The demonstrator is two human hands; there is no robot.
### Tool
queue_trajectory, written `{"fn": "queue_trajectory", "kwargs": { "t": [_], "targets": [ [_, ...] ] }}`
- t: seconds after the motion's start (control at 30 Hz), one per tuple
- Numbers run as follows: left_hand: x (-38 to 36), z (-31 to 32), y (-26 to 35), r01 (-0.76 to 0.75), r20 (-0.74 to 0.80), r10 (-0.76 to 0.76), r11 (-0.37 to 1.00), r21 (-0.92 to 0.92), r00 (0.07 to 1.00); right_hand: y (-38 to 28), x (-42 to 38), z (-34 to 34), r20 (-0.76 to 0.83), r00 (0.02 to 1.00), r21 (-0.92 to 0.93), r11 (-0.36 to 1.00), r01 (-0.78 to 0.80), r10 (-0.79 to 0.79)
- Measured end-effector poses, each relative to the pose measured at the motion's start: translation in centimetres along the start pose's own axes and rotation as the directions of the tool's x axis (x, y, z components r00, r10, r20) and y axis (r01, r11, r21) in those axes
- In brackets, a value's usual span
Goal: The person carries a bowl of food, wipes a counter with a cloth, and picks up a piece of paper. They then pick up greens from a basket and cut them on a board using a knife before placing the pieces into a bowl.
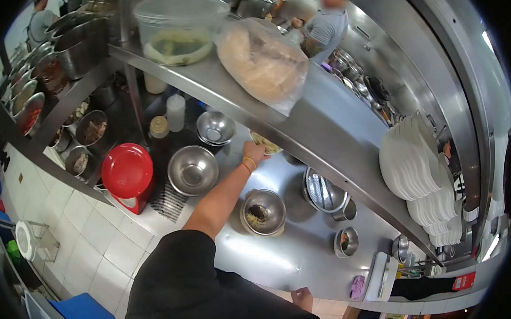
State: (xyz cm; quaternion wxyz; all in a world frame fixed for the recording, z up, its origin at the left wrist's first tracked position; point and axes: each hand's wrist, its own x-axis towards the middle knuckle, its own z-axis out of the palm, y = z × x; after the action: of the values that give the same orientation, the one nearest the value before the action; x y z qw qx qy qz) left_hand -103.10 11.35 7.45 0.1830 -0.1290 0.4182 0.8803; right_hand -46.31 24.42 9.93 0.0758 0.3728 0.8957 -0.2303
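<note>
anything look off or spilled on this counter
Only a small thing: the purple cloth lies crumpled near the edge of the counter, beside the white board, which looks a bit untidy. I see no clear spill or damage.

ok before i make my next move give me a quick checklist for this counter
1. Left hand at the pale shredded food under the shelf: ok
2. Left hand's grip on that food: cannot tell, the fingers are partly hidden
3. Metal mixing bowl upright on the counter, with dark and pale food inside: ok
4. Right hand away from that bowl: ok, it is by the counter's near edge
5. Purple cloth away from the food: ok, it lies beside the white board
6. Plastic bag well back from the shelf's edge: not ok, its corner reaches the edge
</note>
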Motion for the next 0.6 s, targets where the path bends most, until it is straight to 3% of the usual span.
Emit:
{"fn": "queue_trajectory", "kwargs": {
  "t": [0.03, 0.1, 0.17, 0.2, 0.3, 0.37, 0.43, 0.6],
  "targets": [
    [-0.8, -0.3, 0.4, 0.011, 0.037, -0.014, 0.997, 0.07, 0.999, -0.1, 0.3, 0.0, -0.038, 0.999, -0.096, 0.995, -0.013, 0.009],
    [-1.8, -1.1, 0.5, -0.024, 0.058, 0.02, 0.997, 0.073, 0.998, -2.0, 0.3, -0.7, -0.022, 0.999, -0.094, 0.995, -0.045, 0.043],
    [-3.3, -1.8, 1.3, -0.057, 0.078, 0.051, 0.996, 0.076, 0.996, -5.0, -0.8, -2.3, 0.176, 0.962, -0.087, 0.977, -0.194, 0.206],
    [-5.2, -1.7, 2.8, -0.058, 0.079, 0.049, 0.991, 0.117, 0.996, -2.7, -0.6, -1.9, 0.331, 0.936, -0.052, 0.992, -0.111, 0.122],
    [-10.2, -2.3, 5.8, -0.065, 0.076, 0.052, 0.982, 0.178, 0.996, -0.7, -1.5, 0.4, 0.444, 0.896, -0.004, 1.0, -0.01, 0.011],
    [-13.1, -3.2, 7.4, -0.084, 0.121, 0.06, 0.976, 0.2, 0.991, 5.8, -0.8, 5.1, 0.516, 0.856, 0.094, 0.992, -0.085, 0.025],
    [-15.8, -4.3, 8.7, -0.073, 0.133, 0.047, 0.977, 0.203, 0.99, 8.6, -1.1, 8.1, 0.709, 0.682, 0.102, 0.983, 0.151, -0.178],
    [-23.9, -7.8, 11.0, -0.029, 0.178, -0.012, 0.973, 0.229, 0.984, 12.2, -4.7, 16.8, 0.779, 0.619, -0.042, 0.977, 0.21, -0.1]
  ]
}}
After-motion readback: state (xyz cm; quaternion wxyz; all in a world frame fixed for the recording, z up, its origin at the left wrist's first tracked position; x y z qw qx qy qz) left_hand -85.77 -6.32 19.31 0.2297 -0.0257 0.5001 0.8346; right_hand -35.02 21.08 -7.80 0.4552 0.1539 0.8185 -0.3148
